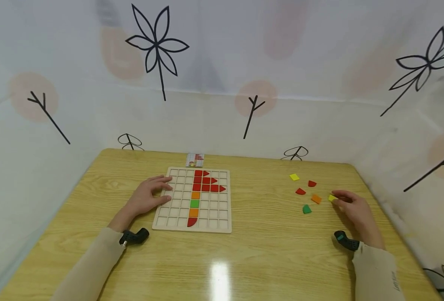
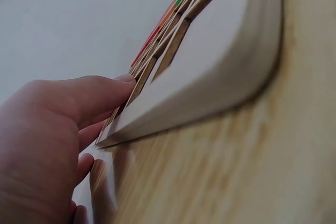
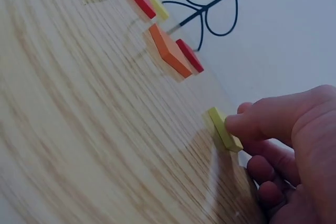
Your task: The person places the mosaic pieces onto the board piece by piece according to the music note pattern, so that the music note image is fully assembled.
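Note:
A pale wooden grid board lies on the table, with red, orange and green tiles set in it, among them a green square. My left hand rests at the board's left edge, fingers spread loosely, fingertips and thumb over its rim. In the left wrist view the thumb touches the board. Far to the right, my right hand pinches a yellow tile at the table surface. The right wrist view shows the thumb against this yellow tile; the opposing fingertip is mostly hidden.
Left of my right hand lie loose tiles: a yellow one, two red quarter rounds, an orange one and a green one. A small picture card lies behind the board. Patterned white cloth surrounds the table.

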Motion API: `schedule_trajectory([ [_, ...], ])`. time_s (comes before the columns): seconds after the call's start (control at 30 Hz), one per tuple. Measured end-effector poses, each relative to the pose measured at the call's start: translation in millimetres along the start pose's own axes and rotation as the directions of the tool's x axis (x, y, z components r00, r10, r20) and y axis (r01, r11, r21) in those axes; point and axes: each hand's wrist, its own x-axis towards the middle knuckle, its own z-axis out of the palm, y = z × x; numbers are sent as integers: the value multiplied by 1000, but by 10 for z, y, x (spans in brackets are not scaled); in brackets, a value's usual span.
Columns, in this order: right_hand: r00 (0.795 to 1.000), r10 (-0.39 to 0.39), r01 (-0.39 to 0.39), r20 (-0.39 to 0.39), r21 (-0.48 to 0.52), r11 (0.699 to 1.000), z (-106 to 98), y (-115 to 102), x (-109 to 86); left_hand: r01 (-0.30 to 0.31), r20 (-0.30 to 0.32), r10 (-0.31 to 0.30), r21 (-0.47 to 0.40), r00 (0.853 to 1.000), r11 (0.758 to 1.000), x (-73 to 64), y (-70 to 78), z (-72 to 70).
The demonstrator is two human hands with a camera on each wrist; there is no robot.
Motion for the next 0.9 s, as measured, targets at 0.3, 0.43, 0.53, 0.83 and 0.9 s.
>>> schedule_trajectory([
  [0.3,999,-24,22,-31,-38,999,40,55,30,14,10,-15,9,1000,1000,-17,-12,1],
  [0.43,999,-40,39,-20,-57,998,28,57,9,11,8,-11,10,1000,1000,-19,12,-7],
  [0.53,999,-42,41,-8,-59,997,19,61,-9,10,13,-10,8,1000,1000,-18,30,-11],
  [0.83,999,-39,39,2,-72,997,41,61,4,12,13,-12,10,1000,1000,-24,27,-12],
  [0.9,999,-33,33,1,-73,997,38,41,24,13,9,-13,12,1000,1000,-29,25,-16],
])
